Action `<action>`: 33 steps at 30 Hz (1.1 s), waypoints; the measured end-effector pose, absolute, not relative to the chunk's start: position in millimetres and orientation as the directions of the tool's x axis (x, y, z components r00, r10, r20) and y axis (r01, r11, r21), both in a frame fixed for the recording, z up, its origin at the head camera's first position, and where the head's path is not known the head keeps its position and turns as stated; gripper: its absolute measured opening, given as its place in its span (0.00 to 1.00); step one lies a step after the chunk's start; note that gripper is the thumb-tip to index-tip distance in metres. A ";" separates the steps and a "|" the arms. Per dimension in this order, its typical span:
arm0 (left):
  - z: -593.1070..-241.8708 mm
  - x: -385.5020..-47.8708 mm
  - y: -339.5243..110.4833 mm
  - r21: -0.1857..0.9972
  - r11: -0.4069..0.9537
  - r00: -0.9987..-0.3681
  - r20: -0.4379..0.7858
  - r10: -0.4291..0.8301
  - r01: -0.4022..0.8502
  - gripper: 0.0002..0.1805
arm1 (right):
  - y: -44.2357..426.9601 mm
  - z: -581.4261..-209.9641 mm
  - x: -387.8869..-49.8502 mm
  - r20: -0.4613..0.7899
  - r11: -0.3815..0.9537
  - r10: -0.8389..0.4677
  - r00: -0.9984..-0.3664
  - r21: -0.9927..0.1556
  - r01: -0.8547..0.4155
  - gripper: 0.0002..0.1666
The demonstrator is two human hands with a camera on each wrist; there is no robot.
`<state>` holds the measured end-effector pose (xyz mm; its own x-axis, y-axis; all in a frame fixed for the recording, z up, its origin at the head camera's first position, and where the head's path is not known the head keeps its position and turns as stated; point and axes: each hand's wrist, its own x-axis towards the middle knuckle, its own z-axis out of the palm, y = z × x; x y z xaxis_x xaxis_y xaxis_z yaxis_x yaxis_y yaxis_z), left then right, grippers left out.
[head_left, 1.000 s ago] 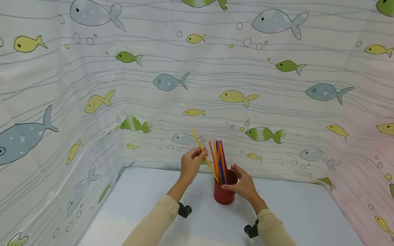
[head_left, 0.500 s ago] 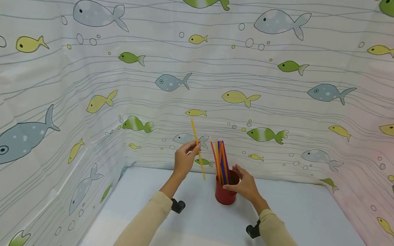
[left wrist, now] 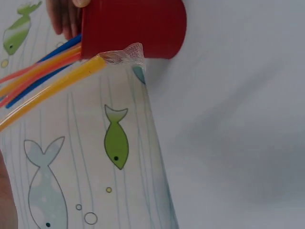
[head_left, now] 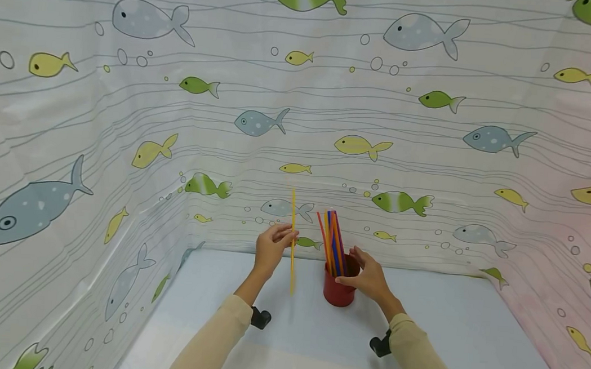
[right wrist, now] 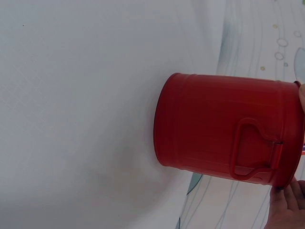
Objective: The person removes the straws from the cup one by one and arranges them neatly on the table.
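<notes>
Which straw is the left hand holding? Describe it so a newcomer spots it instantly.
On the white tabletop stands a red cylindrical metal can holding a bundle of coloured plastic straws. Left of it in the head view, the person's left hand pinches one thin yellow plastic straw. It alone is outside the can.

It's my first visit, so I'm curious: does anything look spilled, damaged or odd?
Nothing looks spilled; the red cup stands upright. Slightly odd: crinkled clear film juts past the end of the yellow straw in the left grip, perhaps a wrapper.
</notes>
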<state>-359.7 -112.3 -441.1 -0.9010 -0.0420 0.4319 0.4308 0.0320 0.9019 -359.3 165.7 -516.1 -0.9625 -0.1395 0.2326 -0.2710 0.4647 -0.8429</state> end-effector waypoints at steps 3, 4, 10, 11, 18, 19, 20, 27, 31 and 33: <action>-448.7 -357.5 -115.8 0.915 -0.040 -0.915 0.400 -0.043 0.402 0.17 | 165.9 -516.0 -359.4 0.232 0.466 -0.143 -0.962 -0.842 -0.272 0.65; -451.2 -356.8 -116.6 0.919 -0.059 -0.921 0.387 -0.042 0.389 0.17 | 166.2 -515.9 -359.3 0.234 0.465 -0.145 -0.961 -0.841 -0.275 0.65; -465.1 -351.9 -121.9 0.952 -0.102 -0.958 0.286 -0.037 0.288 0.16 | 167.5 -516.5 -360.8 0.232 0.457 -0.149 -0.961 -0.846 -0.275 0.65; -467.8 -351.2 -122.8 0.956 -0.103 -0.961 0.273 -0.035 0.275 0.15 | 167.7 -516.6 -361.0 0.226 0.457 -0.147 -0.963 -0.848 -0.269 0.64; -490.6 -348.7 -126.3 0.972 -0.127 -0.980 0.198 -0.025 0.199 0.15 | 167.4 -517.2 -361.4 0.215 0.461 -0.152 -0.965 -0.848 -0.262 0.65; -493.8 -348.7 -126.3 0.974 -0.129 -0.982 0.185 -0.025 0.187 0.15 | 167.2 -517.2 -361.3 0.212 0.463 -0.149 -0.966 -0.848 -0.258 0.65; -496.9 -348.5 -126.2 0.976 -0.131 -0.985 0.170 -0.026 0.172 0.15 | 167.1 -517.2 -361.0 0.210 0.464 -0.146 -0.967 -0.849 -0.255 0.65; -515.3 -345.2 -126.6 0.983 -0.145 -0.994 0.109 -0.021 0.111 0.14 | 165.8 -514.8 -359.0 0.205 0.466 -0.143 -0.968 -0.849 -0.248 0.64; -523.8 -341.2 -127.2 0.987 -0.136 -0.996 0.088 -0.006 0.088 0.14 | 166.0 -514.4 -358.5 0.203 0.461 -0.143 -0.969 -0.852 -0.246 0.64; -527.6 -339.1 -127.2 0.988 -0.133 -0.997 0.075 -0.001 0.075 0.14 | 166.2 -514.6 -358.4 0.208 0.460 -0.145 -0.967 -0.852 -0.252 0.64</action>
<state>-339.1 -127.2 -527.6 -0.9972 -0.0010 0.0751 0.0745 -0.1329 0.9883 -358.4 166.2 -514.6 -0.9674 -0.1451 0.2077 -0.2518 0.4599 -0.8516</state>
